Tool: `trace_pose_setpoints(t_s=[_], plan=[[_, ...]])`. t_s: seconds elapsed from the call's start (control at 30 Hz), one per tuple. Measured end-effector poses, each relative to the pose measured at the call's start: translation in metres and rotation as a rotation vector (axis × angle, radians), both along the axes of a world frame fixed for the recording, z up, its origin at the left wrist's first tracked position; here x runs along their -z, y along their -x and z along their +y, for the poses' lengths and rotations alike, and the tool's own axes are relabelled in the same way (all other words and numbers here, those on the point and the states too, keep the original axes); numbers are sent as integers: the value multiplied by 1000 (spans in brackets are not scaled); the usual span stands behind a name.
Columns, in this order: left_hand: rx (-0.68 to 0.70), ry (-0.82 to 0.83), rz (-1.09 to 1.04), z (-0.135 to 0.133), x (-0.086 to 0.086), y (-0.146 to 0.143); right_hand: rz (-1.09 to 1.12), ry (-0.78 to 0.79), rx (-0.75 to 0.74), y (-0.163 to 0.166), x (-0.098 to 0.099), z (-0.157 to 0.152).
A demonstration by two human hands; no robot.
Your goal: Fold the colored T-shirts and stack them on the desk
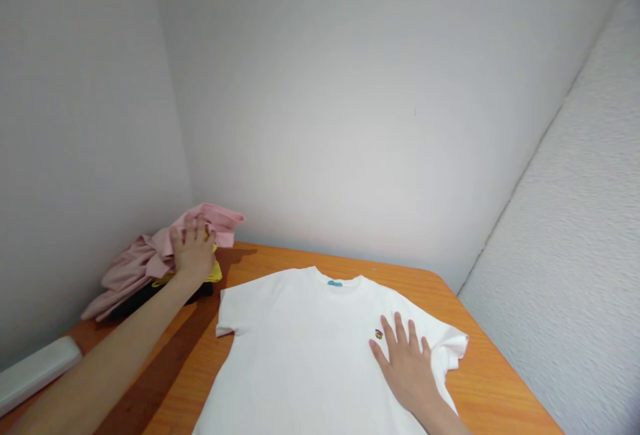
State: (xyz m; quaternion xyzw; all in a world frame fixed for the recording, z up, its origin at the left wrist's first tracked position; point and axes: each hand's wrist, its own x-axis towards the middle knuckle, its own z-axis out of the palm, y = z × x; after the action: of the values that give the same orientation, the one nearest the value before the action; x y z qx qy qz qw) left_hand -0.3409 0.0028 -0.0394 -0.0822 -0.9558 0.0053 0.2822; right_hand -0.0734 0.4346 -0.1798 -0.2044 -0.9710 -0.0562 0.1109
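A white T-shirt (305,355) lies spread on the table, collar toward the far wall. Its neck shows a teal label (335,283), and a small dark and yellow emblem (379,334) sits on the chest. My right hand (407,361) rests flat on the shirt beside the emblem, fingers spread. Off to the left, my left hand (194,251) is on a pink garment (163,245) at the top of a clothes pile, its fingers apart. Beneath the pink cloth, yellow fabric (216,272) and black fabric (135,300) stick out.
The orange-brown wooden table (505,381) has a rounded far right corner. Pale walls (325,121) stand behind it and to the left, with a textured wall (575,241) on the right. A white elongated object (40,368) lies at the lower left.
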Motion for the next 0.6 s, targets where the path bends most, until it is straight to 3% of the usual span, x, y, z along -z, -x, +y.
trace_pose_setpoints(t_s=[0.07,0.13,0.2,0.3,0.4,0.5,0.6], plan=[[-198,-151,-94,-20,-8,-1,11,-3,-7,1,3,2],[-294,-243,-207,-38,-13,-6,12,-4,-8,2,4,3],[-265,-225,-235,-46,-14,-16,-5,1,-3,3,0,2],[-215,-144,-19,-32,-9,-39,-42,32,-1,0,-12,-3],[16,-45,164,4,10,-64,-52,95,-16,-3,-25,-9],[342,41,-90,42,44,-83,-28,164,-49,-6,-35,-7],[449,67,-326,63,81,-85,27,185,-38,-11,-47,9]])
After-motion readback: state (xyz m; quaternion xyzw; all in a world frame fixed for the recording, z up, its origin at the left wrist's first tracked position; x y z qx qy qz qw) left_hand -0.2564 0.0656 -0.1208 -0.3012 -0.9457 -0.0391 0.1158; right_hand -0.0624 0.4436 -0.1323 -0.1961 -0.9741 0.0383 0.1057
